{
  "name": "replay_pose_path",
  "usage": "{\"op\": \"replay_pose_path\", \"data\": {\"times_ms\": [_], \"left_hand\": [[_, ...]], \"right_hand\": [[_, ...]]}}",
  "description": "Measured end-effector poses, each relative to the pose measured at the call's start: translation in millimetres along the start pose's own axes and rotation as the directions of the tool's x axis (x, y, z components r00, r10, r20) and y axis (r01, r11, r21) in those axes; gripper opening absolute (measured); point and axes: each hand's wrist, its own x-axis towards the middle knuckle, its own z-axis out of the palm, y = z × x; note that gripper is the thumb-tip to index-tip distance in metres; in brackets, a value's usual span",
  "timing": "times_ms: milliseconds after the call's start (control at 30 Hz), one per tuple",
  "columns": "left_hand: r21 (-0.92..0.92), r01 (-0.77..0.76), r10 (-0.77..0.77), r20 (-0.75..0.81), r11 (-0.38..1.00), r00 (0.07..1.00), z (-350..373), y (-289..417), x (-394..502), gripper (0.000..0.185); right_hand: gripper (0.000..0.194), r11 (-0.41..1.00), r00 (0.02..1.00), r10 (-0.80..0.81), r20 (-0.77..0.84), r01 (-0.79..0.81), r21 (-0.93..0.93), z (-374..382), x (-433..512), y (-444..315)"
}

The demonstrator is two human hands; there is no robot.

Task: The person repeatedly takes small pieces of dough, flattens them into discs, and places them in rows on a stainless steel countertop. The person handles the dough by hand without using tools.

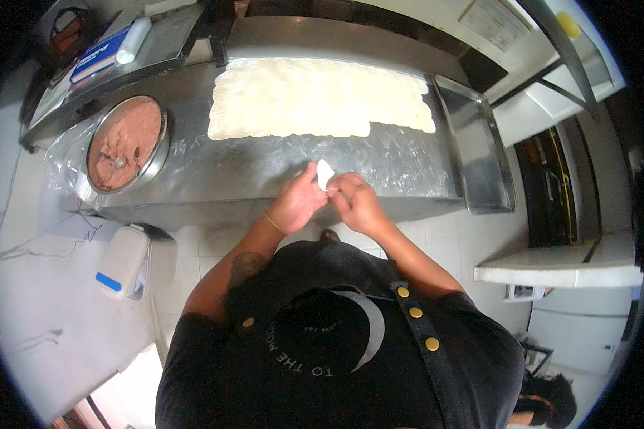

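Between both hands, just over the front edge of the steel worktable (236,171), is a small pale piece of dough (324,174). My left hand (296,199) supports it against the thumb and fingers. The fingertips of my right hand (358,202) pinch its lower edge, hiding part of it. Beyond my hands, overlapping flat rounds of dough (300,99) lie in rows along the back of the table. To the left stands a metal bowl (162,147) of pinkish-brown filling (131,126), with a metal utensil (119,163) partly sunk in it.
At the table's right end is a rimmed metal tray (480,155). Clear plastic (67,155) lies left of the bowl. A shelf at upper left holds a blue-and-white box (101,56) and a roll (134,40). A lidded bin (126,263) stands below; another person's dark hair (553,399) shows lower right.
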Motion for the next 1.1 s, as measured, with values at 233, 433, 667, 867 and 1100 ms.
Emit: {"op": "replay_pose_path", "data": {"times_ms": [233, 433, 667, 867, 1100], "left_hand": [[0.514, 0.002, 0.118, -0.2, 0.858, 0.973, 14.3, -23.2, 52.7, 0.048], [0.85, -0.061, 0.254, -0.088, 0.524, 0.963, 28.7, -42.8, 90.6, 0.049], [0.323, -0.025, 0.115, -0.262, 0.946, 0.958, 55.6, -66.0, 111.0, 0.046], [0.75, 0.053, 0.245, -0.281, 0.659, 0.928, 62.8, -64.7, 111.5, 0.045], [0.139, -0.068, 0.12, -0.414, 0.988, 0.902, 66.9, -64.9, 117.1, 0.045]], "right_hand": [[0.006, 0.914, 0.963, 0.2, 0.183, -0.251, 0.32, -47.3, 26.0, 56.2], [0.006, 0.816, 0.95, 0.17, 0.262, -0.285, 0.503, -77.6, 31.9, 114.8], [0.01, 0.882, 0.927, 0.201, 0.317, -0.312, 0.353, -94.1, 37.8, 145.2], [0.018, 0.969, 0.964, -0.028, 0.265, -0.039, 0.244, -99.1, 38.1, 147.5], [0.018, 0.963, 0.959, -0.053, 0.28, -0.025, 0.269, -97.1, 39.1, 150.9]]}}
